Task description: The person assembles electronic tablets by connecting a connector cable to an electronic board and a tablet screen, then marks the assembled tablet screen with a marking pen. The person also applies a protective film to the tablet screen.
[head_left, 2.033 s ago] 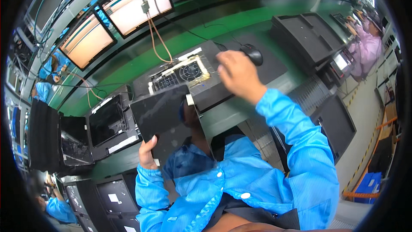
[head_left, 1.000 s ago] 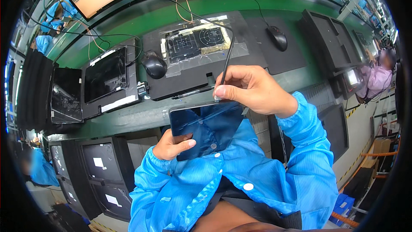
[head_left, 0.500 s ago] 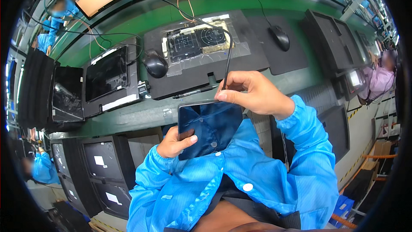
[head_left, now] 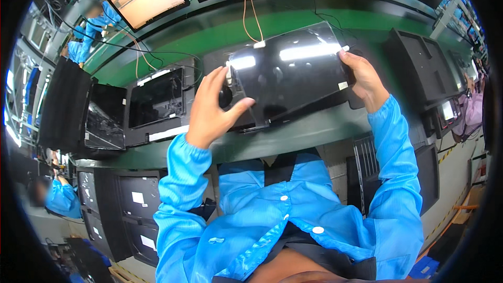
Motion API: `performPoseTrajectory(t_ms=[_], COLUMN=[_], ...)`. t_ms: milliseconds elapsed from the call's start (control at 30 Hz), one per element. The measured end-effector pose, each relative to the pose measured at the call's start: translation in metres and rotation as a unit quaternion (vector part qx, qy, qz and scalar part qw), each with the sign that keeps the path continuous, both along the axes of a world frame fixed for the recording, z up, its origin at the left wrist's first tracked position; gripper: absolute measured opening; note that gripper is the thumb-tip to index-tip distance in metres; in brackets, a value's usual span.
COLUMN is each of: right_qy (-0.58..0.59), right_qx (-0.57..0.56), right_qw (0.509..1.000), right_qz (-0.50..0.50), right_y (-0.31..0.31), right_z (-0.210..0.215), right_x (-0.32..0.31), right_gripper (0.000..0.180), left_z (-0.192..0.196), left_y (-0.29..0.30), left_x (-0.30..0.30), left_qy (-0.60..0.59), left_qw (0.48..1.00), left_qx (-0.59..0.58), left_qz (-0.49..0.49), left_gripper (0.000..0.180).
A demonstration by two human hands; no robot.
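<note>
A dark, glossy flat screen panel (head_left: pixel 298 76) hangs tilted over the middle of the bench, light strips reflecting in it. Clear film seems to run along its edges. My right hand (head_left: pixel 363 76) pinches its right edge near the upper corner, thumb on the front. At the left edge is my left hand (head_left: pixel 214 106), fingers at the upper corner and thumb over the face lower down. A black mouse (head_left: pixel 225 96) shows between that thumb and fingers. The black pad beneath is mostly covered by the panel. An orange cable (head_left: pixel 253 13) ends in a pale connector at the panel's top edge.
Two lit monitors (head_left: pixel 148 0) stand at the back of the green bench (head_left: pixel 209 31). To the left lie another dark screen (head_left: pixel 156 98) and a stack of black foam sheets (head_left: pixel 55 107). Black trays (head_left: pixel 424 65) sit at right. Co-workers in blue are farther off.
The dark panel has gone from near my lap to above the bench. My right hand has left the black cable for the panel's right edge. My left hand has moved up and forward.
</note>
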State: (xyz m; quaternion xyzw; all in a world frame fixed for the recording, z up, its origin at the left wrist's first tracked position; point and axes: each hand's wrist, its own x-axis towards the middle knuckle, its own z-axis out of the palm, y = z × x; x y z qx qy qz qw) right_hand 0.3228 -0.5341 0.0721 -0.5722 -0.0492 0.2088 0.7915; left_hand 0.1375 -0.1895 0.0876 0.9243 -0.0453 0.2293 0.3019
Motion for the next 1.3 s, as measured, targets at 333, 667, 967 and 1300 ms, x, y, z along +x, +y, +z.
performPoseTrajectory(t_ms=[333, 667, 967, 1300], right_qy=[0.092, -0.528, -0.564, -0.687], right_qx=[-0.026, -0.505, -0.478, -0.276], right_qw=[0.995, 0.682, 0.673, 0.671], right_qz=[-0.024, 0.033, 0.003, 0.050], right_y=[0.045, 0.019, 0.017, 0.096], right_z=[-0.048, -0.024, -0.042, -0.041], right_x=[0.019, -0.031, -0.033, -0.125], right_gripper=[0.031, 0.062, 0.054, 0.031], left_z=[-0.033, -0.039, -0.039, -0.035], left_y=[0.008, 0.016, 0.013, -0.036], left_x=[0.048, 0.046, 0.048, -0.038], left_qy=[0.140, 0.110, 0.083, -0.107], left_qw=[0.962, 0.965, 0.973, 0.984], left_qx=[0.234, 0.236, 0.215, -0.079], left_qz=[0.021, 0.018, 0.003, -0.118], left_gripper=[0.129, 0.109, 0.085, 0.038])
